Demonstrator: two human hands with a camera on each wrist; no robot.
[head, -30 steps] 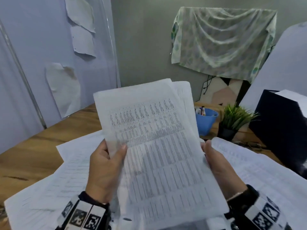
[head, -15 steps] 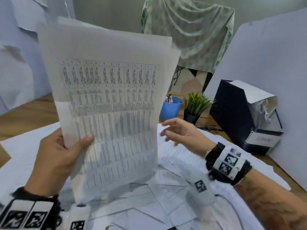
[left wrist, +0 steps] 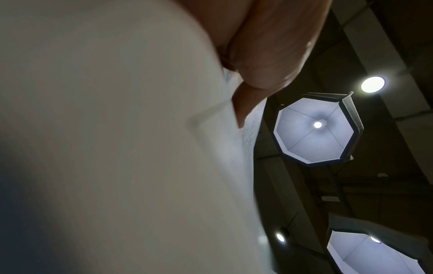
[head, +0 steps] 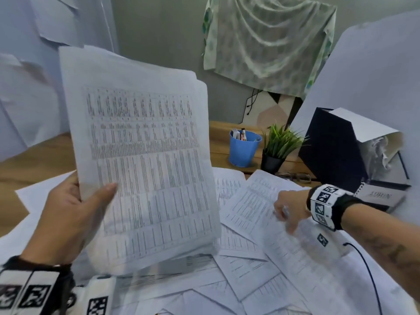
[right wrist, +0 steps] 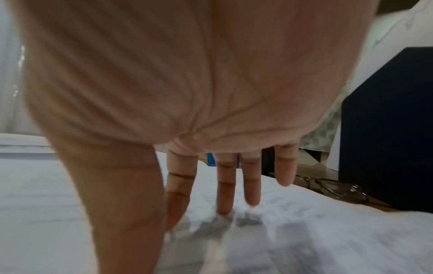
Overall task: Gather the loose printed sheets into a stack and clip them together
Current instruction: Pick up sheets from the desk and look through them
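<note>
A: Left hand (head: 66,214)?
B: Holds stack (head: 145,160) upright above bench (head: 29,164). Thumb across printed face near lower left edge, fingers (left wrist: 269,55) curled round behind. Pinching the stack, per head and left wrist views. Top corners fanned, edges not flush.

A: Right hand (head: 291,208)?
B: Down on sheet (head: 254,201), right of stack and apart from it. Fingers (right wrist: 226,187) straight, slightly spread, tips touching paper in right wrist view. Nothing gripped. Some motion blur there.

A: Rest of the sheets?
B: Loose sheets (head: 238,269) scattered flat over near half of bench, overlapping at odd angles, printed tables face up. More white paper under left forearm.

A: Clip?
B: Cannot tell; none made out in any view.

A: Back of bench?
B: Blue cup (head: 244,147) with pens, standing. Potted plant (head: 278,146) just beside it, to the right. Dark box (head: 329,146) further right, white paper across its top. Spiral notebook (head: 381,196) leaning at box's foot. Glasses (head: 295,177) lying in front of plant, near far edge of sheets.

A: Wrists?
B: Marker bands on both. Black cable (head: 368,276) running from right band over the paper.

A: Wall?
B: Patterned cloth (head: 268,42) hung behind. Octagonal lamp (left wrist: 316,128) overhead in left wrist view, lit.
</note>
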